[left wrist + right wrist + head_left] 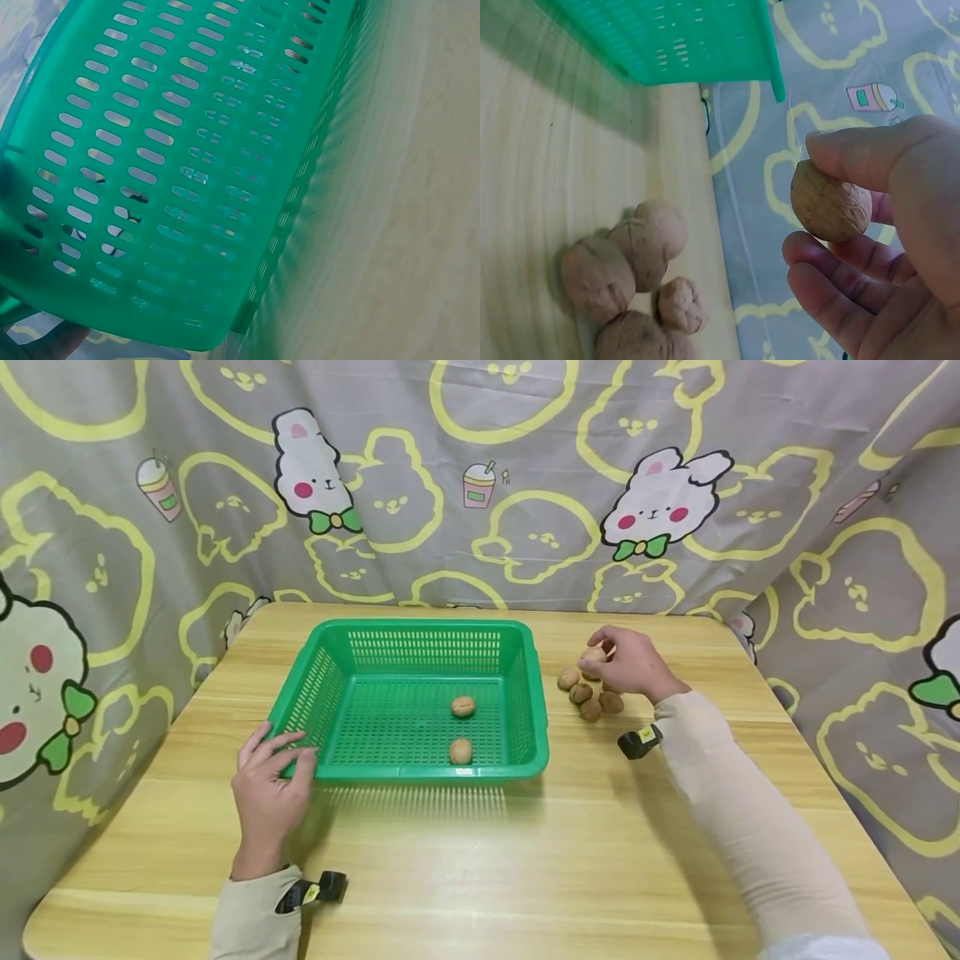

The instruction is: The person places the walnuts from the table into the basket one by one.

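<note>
Walnuts: two in one basket, one in right hand, several outside.

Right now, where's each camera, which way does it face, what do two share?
Head: on the head, facing forward and down at the green basket and loose walnuts; left hand, right hand and sleeves show.
Left wrist: on that wrist, facing the basket's slotted wall; part of the left hand shows, lower left.
Right wrist: on that wrist, facing the held walnut, loose walnuts and curtain; right hand shows.
Head and right wrist share the held walnut.
</note>
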Demonstrator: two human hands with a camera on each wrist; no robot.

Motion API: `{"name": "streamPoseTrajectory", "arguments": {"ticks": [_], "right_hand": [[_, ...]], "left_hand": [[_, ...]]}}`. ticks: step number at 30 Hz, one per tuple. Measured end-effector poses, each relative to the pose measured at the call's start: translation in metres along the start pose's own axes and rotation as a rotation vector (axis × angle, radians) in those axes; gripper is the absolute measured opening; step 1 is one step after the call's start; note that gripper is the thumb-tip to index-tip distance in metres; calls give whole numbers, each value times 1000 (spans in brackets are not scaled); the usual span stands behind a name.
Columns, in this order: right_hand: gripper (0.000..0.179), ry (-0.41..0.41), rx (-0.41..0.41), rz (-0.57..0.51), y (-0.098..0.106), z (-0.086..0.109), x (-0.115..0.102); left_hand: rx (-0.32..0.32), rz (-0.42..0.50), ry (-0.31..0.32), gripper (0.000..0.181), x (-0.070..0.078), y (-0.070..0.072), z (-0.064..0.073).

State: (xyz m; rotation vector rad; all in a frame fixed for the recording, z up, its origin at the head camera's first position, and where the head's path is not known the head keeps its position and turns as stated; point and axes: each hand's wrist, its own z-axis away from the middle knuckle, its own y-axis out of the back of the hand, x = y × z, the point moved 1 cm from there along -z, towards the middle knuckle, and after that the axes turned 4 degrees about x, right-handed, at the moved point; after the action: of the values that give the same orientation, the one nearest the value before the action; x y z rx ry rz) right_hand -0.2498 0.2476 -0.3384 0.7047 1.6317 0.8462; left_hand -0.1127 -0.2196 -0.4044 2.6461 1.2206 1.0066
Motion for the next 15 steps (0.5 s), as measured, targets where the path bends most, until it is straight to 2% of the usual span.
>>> {"name": "streamPoseTrajectory", "arguments": {"ticks": [5, 15], "right_hand": [[42, 3, -7, -3, 1, -2, -11], [39, 85, 16, -26, -3, -8, -40]], "left_hand": [[-7, 1, 0, 20, -1, 0, 0], [-10, -6, -6, 19, 1, 1, 1]]}}
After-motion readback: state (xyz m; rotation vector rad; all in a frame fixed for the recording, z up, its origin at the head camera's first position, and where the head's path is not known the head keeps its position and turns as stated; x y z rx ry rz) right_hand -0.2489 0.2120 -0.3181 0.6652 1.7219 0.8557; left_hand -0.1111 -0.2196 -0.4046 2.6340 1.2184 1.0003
